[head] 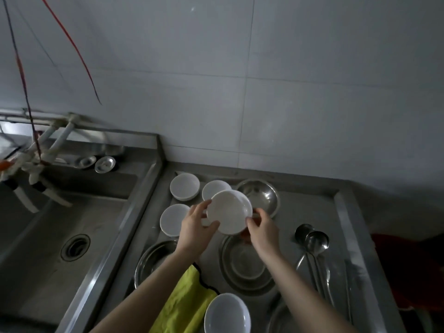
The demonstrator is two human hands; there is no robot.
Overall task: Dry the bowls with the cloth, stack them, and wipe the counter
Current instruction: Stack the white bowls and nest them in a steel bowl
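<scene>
A grey tiled wall (264, 80) is filling the background, and under it a steel counter (310, 207) is running beside a sink (48, 236) at the far left, where white pipes (48, 150) and red cords (21, 75) are hanging. Moving right, three white bowls are sitting on the counter: back bowl (184, 186), middle bowl (213, 188) and near bowl (173, 219). The left hand (195, 230) is curling its fingers round the left rim of a held bowl (228, 212), raised and tilted above the counter. The right hand (262, 230) is pinching the opposite rim. The yellow cloth (185, 301) is lying below, under the left forearm, so neither hand is holding it; drying looks unstarted on this bowl. Another bowl (227, 313) is sitting just beside the cloth. Further right are a steel basin (262, 195), steel plate (245, 265) and ladles (314, 246).

A wet rim could be slipping from those light fingertip grips, dropping the bowl onto the steel plate below. The room is looking dim.
</scene>
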